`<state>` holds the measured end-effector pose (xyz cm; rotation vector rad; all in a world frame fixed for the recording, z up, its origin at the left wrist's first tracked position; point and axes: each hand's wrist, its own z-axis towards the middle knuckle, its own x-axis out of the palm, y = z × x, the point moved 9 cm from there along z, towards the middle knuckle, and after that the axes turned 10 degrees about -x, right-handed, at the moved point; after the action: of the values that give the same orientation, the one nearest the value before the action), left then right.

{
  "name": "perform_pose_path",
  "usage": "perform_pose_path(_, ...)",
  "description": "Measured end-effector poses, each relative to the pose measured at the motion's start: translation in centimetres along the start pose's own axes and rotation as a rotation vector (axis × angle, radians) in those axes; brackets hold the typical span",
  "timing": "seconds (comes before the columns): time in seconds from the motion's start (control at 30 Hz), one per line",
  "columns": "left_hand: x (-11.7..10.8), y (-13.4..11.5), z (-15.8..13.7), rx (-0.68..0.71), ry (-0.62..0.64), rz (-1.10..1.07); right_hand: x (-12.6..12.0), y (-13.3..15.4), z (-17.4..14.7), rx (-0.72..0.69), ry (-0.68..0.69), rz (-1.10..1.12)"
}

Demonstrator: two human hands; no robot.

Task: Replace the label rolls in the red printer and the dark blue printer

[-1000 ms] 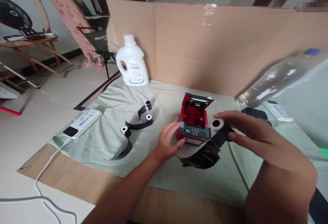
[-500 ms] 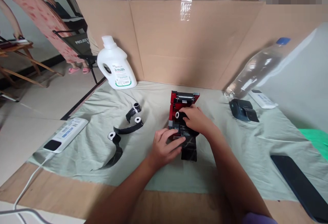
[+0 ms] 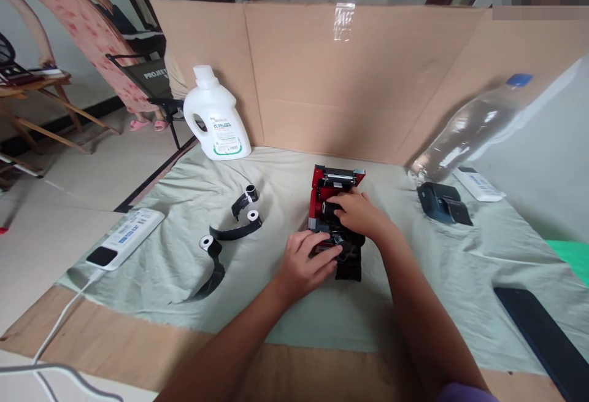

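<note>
A small red-and-black printer (image 3: 314,204) stands on the cloth with its lid (image 3: 339,176) raised at the back. Inside its bay lies a black roll (image 3: 328,208) with a white core, gripped from the right by the fingers of my right hand (image 3: 363,215). From the roll a glossy black strip (image 3: 348,270) hangs over the front onto the cloth. My left hand (image 3: 309,261) holds the printer's front left, its fingertips against the front edge and the strip. My right hand hides much of the roll.
Several black rolls with loose tails, one being this roll (image 3: 207,242), lie to the left. Around stand a white jug (image 3: 221,119), a plastic bottle (image 3: 469,126), a black device (image 3: 442,202), a phone (image 3: 538,334) and a white power bank (image 3: 124,239). Cardboard (image 3: 313,83) borders the back.
The view has shifted slightly. My right hand still grips the roll, which sits a little more covered by the fingers. Slightly less of the strip's tail shows at the front.
</note>
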<state>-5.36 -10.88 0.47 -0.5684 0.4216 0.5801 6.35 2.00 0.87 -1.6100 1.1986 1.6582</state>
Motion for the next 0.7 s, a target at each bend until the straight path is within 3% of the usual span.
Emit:
perform_pose_path(0.23,0.9,0.4,0.0,-0.035,-0.013,0.051,0.0,-0.5,0.4,0.037,-0.021,0.05)
perform_pose_path(0.4,0.6,0.4,0.3,-0.058,0.012,0.005,-3.2,-2.6,-2.2,0.015,-0.097,0.408)
perform_pose_path(0.57,-0.5,0.1,0.3,-0.043,-0.006,-0.062,-6.2,-7.5,-4.0,0.206,-0.495,0.509)
perform_pose_path(0.7,-1.4,-0.2,0.2,-0.015,-0.049,-0.088,-5.2,-8.0,-2.4,0.123,-0.666,0.709)
